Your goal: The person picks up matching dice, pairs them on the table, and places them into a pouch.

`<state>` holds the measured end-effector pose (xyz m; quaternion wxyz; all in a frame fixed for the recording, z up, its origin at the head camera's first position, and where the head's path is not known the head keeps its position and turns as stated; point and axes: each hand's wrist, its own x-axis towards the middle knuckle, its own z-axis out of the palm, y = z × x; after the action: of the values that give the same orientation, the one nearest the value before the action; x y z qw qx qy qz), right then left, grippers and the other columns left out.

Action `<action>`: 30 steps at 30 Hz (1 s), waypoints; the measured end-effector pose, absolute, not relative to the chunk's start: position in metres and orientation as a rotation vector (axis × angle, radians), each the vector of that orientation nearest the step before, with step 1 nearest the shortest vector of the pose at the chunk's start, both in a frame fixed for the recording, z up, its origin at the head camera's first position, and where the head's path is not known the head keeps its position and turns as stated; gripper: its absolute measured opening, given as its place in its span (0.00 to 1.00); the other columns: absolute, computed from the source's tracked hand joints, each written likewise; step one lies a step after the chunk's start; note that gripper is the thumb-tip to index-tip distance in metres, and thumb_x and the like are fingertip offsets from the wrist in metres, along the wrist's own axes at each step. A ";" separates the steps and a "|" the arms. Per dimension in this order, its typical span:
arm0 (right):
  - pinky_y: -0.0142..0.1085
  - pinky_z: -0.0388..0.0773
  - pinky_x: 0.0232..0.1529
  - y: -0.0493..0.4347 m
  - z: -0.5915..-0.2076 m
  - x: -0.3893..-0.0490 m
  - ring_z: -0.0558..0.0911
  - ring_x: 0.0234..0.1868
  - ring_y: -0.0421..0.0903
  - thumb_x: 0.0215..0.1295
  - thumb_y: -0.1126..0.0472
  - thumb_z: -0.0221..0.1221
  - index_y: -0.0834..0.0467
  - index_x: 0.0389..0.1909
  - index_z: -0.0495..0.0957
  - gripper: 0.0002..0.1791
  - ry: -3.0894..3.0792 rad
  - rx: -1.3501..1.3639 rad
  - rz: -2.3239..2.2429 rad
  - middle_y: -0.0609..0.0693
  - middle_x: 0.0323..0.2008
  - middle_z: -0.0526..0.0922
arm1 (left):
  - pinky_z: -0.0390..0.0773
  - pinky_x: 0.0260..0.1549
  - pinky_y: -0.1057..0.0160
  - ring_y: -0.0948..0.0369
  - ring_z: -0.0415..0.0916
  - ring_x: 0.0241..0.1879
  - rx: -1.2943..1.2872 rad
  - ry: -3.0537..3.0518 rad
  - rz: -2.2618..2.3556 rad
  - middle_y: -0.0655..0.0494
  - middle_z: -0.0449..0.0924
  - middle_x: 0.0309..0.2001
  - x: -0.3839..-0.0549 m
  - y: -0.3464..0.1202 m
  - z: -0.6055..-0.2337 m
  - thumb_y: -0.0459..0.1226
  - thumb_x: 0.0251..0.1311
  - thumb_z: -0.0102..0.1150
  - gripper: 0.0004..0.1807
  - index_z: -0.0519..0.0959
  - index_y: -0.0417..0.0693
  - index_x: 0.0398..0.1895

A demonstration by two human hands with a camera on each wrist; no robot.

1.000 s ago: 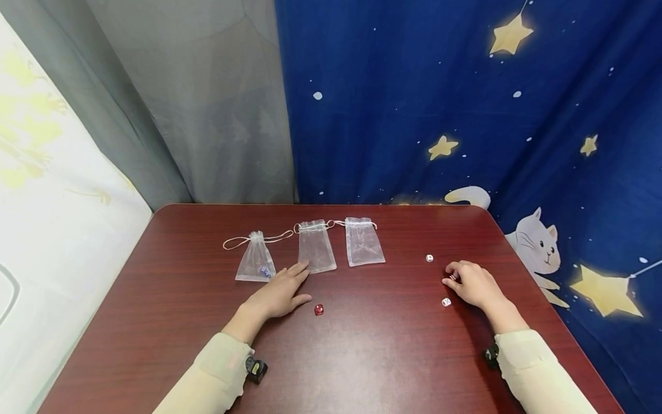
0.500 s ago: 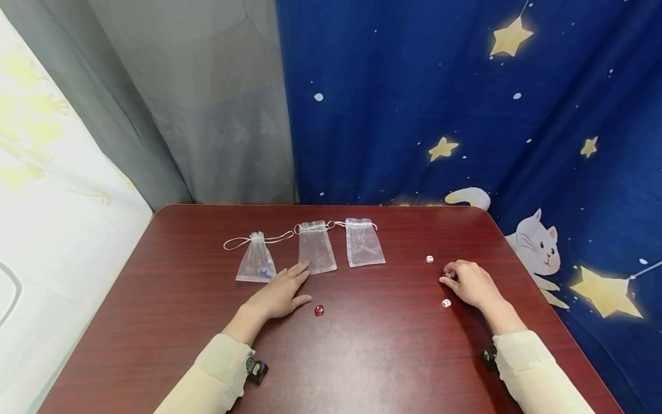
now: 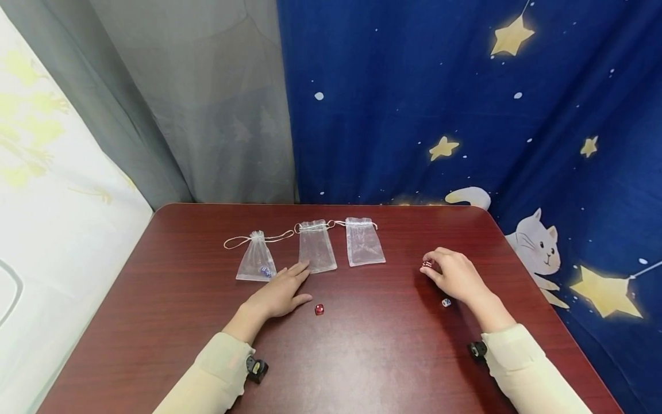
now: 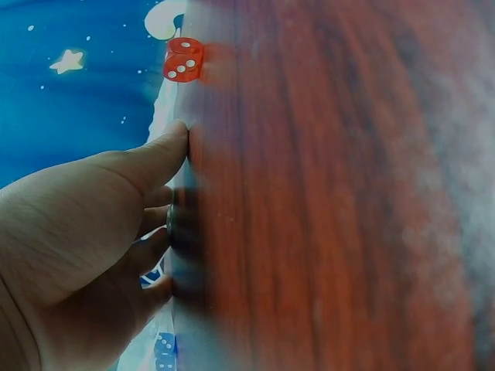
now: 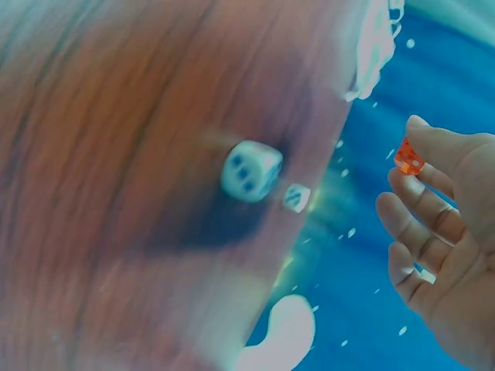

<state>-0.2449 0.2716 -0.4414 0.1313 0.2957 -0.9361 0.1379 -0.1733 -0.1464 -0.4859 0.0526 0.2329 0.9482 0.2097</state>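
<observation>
My right hand (image 3: 457, 276) pinches a red die (image 5: 409, 158) between thumb and fingertip, held above the table. Close by lies a white die (image 3: 446, 302) with dark pips. A second white die (image 5: 295, 197) shows in the right wrist view; in the head view my hand hides it. My left hand (image 3: 281, 292) rests on the table with fingers straight, its fingertips at the lower edge of the middle sheer drawstring bag (image 3: 316, 247). Another red die (image 3: 319, 310) lies to the right of my left thumb. Blue dice (image 3: 265, 271) show through the left drawstring bag (image 3: 249, 265), beside my left hand.
A third sheer bag (image 3: 365, 244) lies flat to the right of the middle one. All stands on a reddish-brown table (image 3: 362, 356). Behind it hang a grey curtain (image 3: 217, 115) and a blue star-patterned curtain (image 3: 372, 103).
My right hand has picked up the red die and moved left and slightly away from me, now covering the farther white die in the head view. The left hand has stayed put.
</observation>
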 end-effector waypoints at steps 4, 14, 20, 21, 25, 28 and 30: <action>0.43 0.76 0.32 0.258 -0.435 -0.242 0.75 0.26 0.43 0.58 0.59 0.73 0.56 0.37 0.85 0.09 -2.711 0.912 0.400 0.45 0.30 0.79 | 0.54 0.72 0.41 0.43 0.54 0.76 0.693 2.880 0.636 0.37 0.57 0.76 -0.174 -0.146 -0.485 0.45 0.70 0.61 0.36 0.66 0.29 0.71; 0.47 0.77 0.35 0.224 -0.435 -0.230 0.78 0.28 0.43 0.59 0.58 0.73 0.58 0.39 0.85 0.11 -2.673 1.022 0.436 0.46 0.33 0.83 | 0.53 0.73 0.43 0.45 0.53 0.76 0.657 2.867 0.621 0.39 0.56 0.77 -0.174 -0.145 -0.485 0.46 0.71 0.60 0.36 0.65 0.31 0.72; 0.46 0.77 0.38 0.204 -0.439 -0.222 0.83 0.36 0.46 0.60 0.56 0.72 0.56 0.40 0.86 0.11 -2.688 1.081 0.412 0.44 0.35 0.84 | 0.53 0.73 0.43 0.45 0.53 0.76 0.649 2.866 0.632 0.39 0.56 0.77 -0.173 -0.144 -0.485 0.46 0.71 0.60 0.36 0.65 0.31 0.72; 0.46 0.77 0.38 0.201 -0.440 -0.220 0.83 0.36 0.46 0.60 0.56 0.72 0.56 0.40 0.86 0.11 -2.684 1.096 0.408 0.44 0.35 0.84 | 0.53 0.73 0.42 0.45 0.53 0.76 0.649 2.865 0.636 0.39 0.56 0.77 -0.173 -0.144 -0.484 0.45 0.71 0.60 0.35 0.65 0.31 0.72; 0.45 0.76 0.40 0.190 -0.442 -0.215 0.84 0.40 0.44 0.61 0.55 0.71 0.55 0.42 0.86 0.11 -2.683 1.154 0.388 0.44 0.37 0.83 | 0.53 0.73 0.42 0.45 0.53 0.76 0.645 2.864 0.636 0.39 0.55 0.77 -0.173 -0.145 -0.484 0.45 0.71 0.60 0.35 0.65 0.31 0.72; 0.44 0.76 0.42 0.182 -0.442 -0.212 0.84 0.42 0.43 0.62 0.54 0.71 0.55 0.42 0.86 0.11 -2.682 1.196 0.384 0.44 0.39 0.83 | 0.53 0.73 0.42 0.45 0.53 0.76 0.648 2.863 0.637 0.39 0.55 0.77 -0.172 -0.145 -0.483 0.45 0.71 0.60 0.35 0.65 0.31 0.72; 0.44 0.76 0.43 0.176 -0.442 -0.211 0.84 0.42 0.43 0.62 0.54 0.70 0.55 0.43 0.86 0.11 -2.677 1.223 0.380 0.44 0.39 0.83 | 0.53 0.73 0.42 0.45 0.53 0.76 0.649 2.863 0.642 0.39 0.55 0.77 -0.172 -0.145 -0.482 0.45 0.71 0.60 0.35 0.65 0.31 0.72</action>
<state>-0.2107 0.1764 -0.4424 0.0871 0.4106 -0.8986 0.1277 -0.1722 -0.1446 -0.4823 0.0684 0.2154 0.9506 0.2130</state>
